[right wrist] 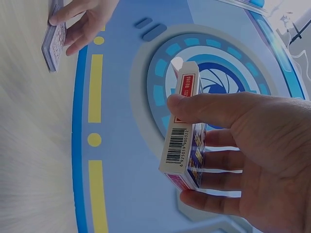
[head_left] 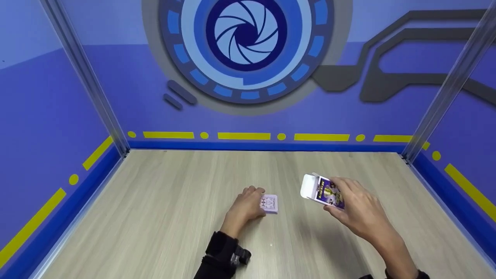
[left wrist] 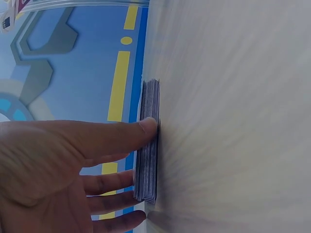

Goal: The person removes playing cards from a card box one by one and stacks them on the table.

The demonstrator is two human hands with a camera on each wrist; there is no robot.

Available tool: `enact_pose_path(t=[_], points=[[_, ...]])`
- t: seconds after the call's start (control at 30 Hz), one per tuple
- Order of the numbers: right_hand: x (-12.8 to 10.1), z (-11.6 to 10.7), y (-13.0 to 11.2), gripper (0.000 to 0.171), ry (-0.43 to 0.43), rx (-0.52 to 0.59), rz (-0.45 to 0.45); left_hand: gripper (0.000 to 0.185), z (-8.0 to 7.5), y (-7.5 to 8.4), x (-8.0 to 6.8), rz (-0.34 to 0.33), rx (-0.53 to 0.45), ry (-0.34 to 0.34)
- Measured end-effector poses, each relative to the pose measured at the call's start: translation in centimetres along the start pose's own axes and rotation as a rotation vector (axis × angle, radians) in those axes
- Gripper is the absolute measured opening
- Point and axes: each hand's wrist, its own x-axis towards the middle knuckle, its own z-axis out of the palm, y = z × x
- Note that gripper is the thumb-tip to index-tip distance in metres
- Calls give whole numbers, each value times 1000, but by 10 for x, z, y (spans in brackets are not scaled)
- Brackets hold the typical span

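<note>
A deck of playing cards [head_left: 271, 204] with a patterned pale back lies flat on the table. My left hand [head_left: 245, 204] grips it from the left; in the left wrist view the thumb presses the near long edge of the deck [left wrist: 149, 102], and the other fingers reach round the far side, partly hidden. Above the table to the right, my right hand [head_left: 358, 207] holds a small purple card box [head_left: 329, 192]. Its white end flap hangs open toward the left. In the right wrist view, the thumb lies on the side of the box [right wrist: 176, 148] bearing the barcode.
The wood-grain table [head_left: 162, 217] is bounded by a blue printed back wall [head_left: 116, 97] and side walls with yellow dashes. Metal posts [head_left: 89, 85] stand at both far corners. A black strap with a small device [head_left: 228, 250] is on the left wrist.
</note>
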Motion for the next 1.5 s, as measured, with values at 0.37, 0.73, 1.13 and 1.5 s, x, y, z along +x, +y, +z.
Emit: enact_pose_path(t=[0.37,0.73,1.13,1.5], points=[[0,0,0,72,-2,-4,4,72,-4,2,-3,-5,-28,49],[0,3,-3,73,6,24,2,11,-49,56,-26,142,-217,490],[1,6,-9,75,29,48,-23,4,-55,104,-52,448,-528,467],[1,5,-19,75,67,49,-106,14,-42,111,-51,365,-644,383]])
